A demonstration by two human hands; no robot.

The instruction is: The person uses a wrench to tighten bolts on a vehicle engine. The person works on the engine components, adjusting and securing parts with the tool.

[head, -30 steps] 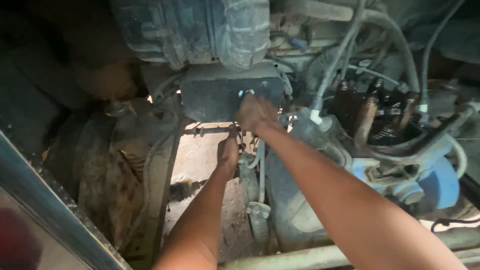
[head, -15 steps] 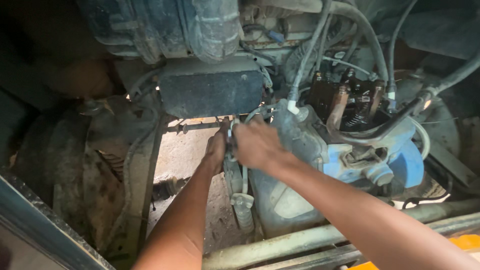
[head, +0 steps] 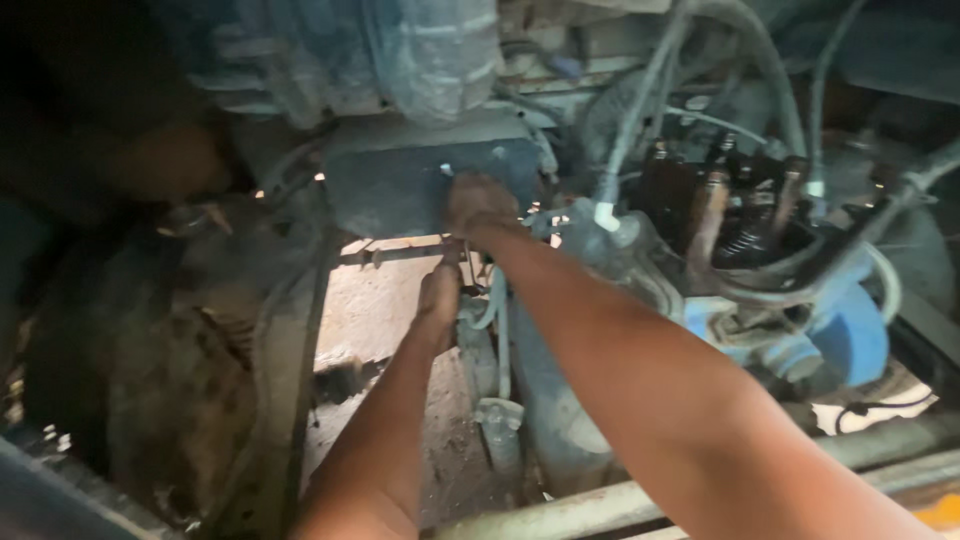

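- Keeps the fingers [head: 447, 275] of the left hand [head: 440, 298] pinched narrow on the right end of the thin rod [head: 395, 248], same spot as half a second ago.
- Lifts the right hand [head: 480, 205] off that rod end, where it sat beside the left a moment back, and sets it against the lower right corner of the dark box [head: 390, 190].
- Cannot tell whether the right fingers hold anything: curled against the box edge, tips hidden and blurred.
- Leaves the rod lying level just under the box, over the sunlit gap.
- Judging by this: leaves the rod to the left hand alone, with the right now at the box above.
- Shows a pale hose [head: 498, 330] hanging just right of the left wrist.
- Farther out, shows a ribbed duct [head: 440, 50] above the box, a blue housing [head: 850, 345] well to the right, and a pipe [head: 560, 512] across the bottom.
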